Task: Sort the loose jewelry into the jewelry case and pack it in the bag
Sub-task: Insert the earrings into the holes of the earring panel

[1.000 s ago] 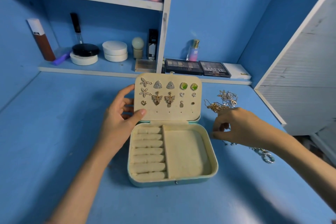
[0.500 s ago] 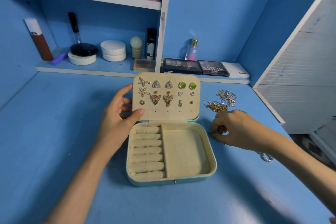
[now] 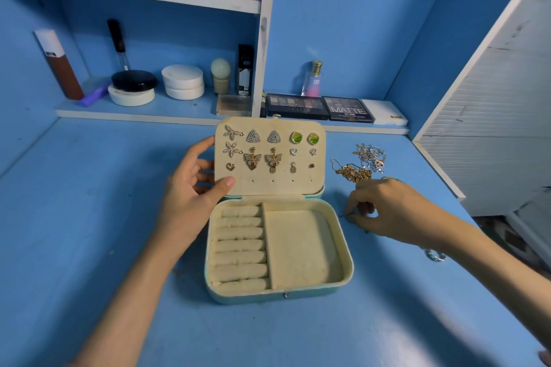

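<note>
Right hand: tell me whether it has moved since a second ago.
No: the right hand stays right of the jewelry case, just below the gold chains, pinching a small piece.

Open teal jewelry case point(image 3: 253, 296), earrings point(image 3: 263, 158) on its upright cream lid point(image 3: 268, 185); tangled gold and silver chains point(image 3: 354, 173) to its right.

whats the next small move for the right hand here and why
Probably lift the small piece that the right hand pinches on the table and bring it to the lid, which the left hand holds upright. The lid's bottom row of holes is empty. The piece is too small to identify.
</note>
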`<state>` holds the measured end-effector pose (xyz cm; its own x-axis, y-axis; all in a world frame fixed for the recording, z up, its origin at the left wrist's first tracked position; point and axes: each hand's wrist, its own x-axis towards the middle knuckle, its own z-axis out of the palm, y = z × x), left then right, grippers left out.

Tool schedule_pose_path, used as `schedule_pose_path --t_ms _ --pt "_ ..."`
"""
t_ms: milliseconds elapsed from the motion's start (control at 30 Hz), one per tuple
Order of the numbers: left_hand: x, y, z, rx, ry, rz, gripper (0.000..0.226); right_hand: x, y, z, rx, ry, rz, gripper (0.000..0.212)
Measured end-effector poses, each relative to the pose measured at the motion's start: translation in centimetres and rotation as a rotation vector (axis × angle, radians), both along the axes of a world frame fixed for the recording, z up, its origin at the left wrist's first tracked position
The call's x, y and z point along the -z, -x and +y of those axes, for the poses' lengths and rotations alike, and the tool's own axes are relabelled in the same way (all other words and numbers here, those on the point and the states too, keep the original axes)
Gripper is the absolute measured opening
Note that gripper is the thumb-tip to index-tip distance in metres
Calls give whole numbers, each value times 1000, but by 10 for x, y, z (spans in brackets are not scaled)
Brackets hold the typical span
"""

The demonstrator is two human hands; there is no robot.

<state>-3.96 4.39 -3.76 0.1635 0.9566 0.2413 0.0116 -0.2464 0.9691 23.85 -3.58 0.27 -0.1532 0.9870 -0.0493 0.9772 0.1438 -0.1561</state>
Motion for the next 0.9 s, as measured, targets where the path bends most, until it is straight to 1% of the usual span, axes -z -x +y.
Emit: schedule_pose_path --t_ms 367,600,900 --pt "1 0 1 -17 -8 7 62 2 -5 4 49 -9 13 7" --pt "2 0 1 -21 -9 9 62 -1 -8 2 34 -41 26 8" --pt "0 -1 0 -15 -8 10 62 1 -5 0 12 -37 -9 4"
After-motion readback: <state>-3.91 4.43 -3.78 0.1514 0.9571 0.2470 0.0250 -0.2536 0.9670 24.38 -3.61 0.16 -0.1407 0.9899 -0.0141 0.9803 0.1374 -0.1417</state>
